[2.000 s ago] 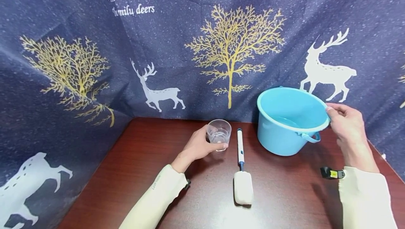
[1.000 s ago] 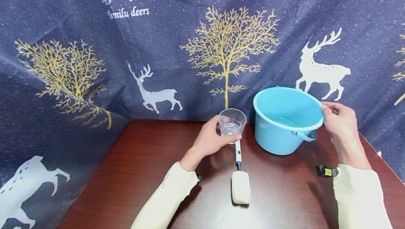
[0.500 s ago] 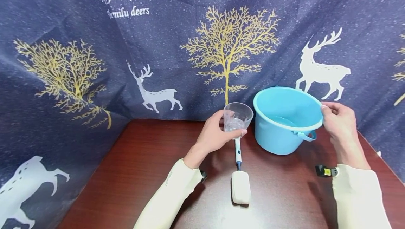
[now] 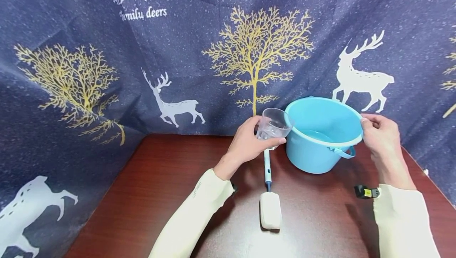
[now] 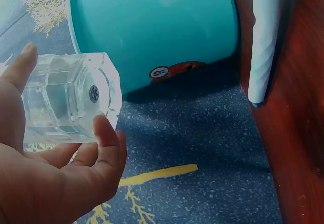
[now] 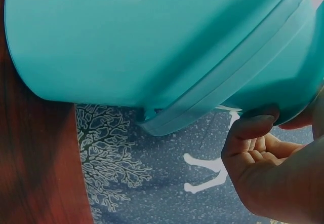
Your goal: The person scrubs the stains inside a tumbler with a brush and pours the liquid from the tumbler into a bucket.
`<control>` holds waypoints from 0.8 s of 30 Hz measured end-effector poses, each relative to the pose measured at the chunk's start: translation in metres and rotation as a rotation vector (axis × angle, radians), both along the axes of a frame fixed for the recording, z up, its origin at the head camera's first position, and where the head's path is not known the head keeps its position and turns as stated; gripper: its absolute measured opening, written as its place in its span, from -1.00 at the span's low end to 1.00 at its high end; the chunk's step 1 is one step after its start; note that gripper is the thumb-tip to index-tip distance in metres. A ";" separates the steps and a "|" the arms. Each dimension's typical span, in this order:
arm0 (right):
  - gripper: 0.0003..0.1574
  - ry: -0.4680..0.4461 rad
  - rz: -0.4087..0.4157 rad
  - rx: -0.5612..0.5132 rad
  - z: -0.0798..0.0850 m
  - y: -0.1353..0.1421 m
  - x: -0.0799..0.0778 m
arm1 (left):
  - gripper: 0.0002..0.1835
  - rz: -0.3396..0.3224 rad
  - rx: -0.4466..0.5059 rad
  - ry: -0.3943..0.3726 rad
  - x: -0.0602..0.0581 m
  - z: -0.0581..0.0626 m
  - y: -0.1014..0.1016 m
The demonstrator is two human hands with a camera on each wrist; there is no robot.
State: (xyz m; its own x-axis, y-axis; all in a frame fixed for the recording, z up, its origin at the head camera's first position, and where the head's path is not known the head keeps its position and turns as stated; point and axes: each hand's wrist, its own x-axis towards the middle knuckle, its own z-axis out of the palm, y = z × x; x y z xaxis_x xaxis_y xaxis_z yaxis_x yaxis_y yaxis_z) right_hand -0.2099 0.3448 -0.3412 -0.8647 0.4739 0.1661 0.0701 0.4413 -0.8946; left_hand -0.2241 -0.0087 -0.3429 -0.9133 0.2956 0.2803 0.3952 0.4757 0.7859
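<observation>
A clear glass (image 4: 273, 125) with some water in it is gripped in my left hand (image 4: 247, 141), thumb on the near side. It is raised off the table and tilted to the right, its mouth at the left rim of a light blue bucket (image 4: 310, 155). In the left wrist view the faceted base of the glass (image 5: 93, 95) faces the camera, fingers curled round it. My right hand (image 4: 382, 135) pinches the bucket's right rim, and the right wrist view shows the thumb against the bucket wall (image 6: 101, 46). A little water shows in the bucket's bottom.
A sponge brush (image 4: 270, 210) with a white head and a white-and-blue handle lies on the dark red wooden table (image 4: 160, 186), left of the bucket. Behind the table hangs a blue cloth (image 4: 185, 52) printed with deer and trees.
My left hand has lifted the glass from beside the brush handle, carried it right to the bucket's rim and tilted it. My right hand has kept its hold on the bucket.
</observation>
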 end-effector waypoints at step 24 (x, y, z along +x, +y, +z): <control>-0.37 -0.032 -0.005 0.039 0.001 0.001 0.002 | -0.18 -0.034 -0.040 -0.004 -0.015 0.013 0.018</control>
